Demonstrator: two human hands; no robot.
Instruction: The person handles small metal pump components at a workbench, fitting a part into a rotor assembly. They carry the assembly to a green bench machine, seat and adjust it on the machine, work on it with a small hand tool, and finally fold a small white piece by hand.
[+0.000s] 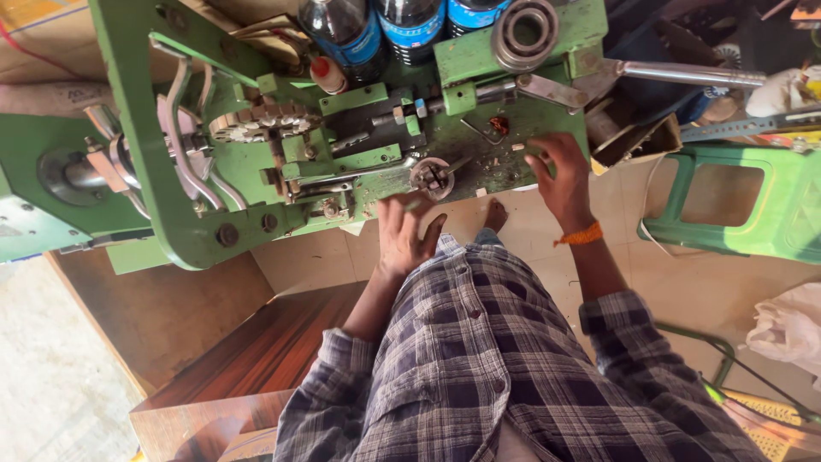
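Observation:
A green metal machine (162,137) with levers, a toothed wheel (256,124) and a small round chuck (432,177) fills the upper half of the view. My left hand (404,235) rests at the machine's front edge just below the chuck, fingers together, pinching what looks like a thin small piece; I cannot tell what it is. My right hand (560,175), with an orange thread at the wrist, lies on the green bed to the right of the chuck, fingers spread over small loose bits. I wear a plaid shirt.
Dark bottles with blue labels (346,34) stand at the back of the machine beside a steel bearing ring (524,32). A green plastic stool (744,201) stands at the right, a wooden board (248,359) at lower left, a white bag (791,329) on the tiled floor.

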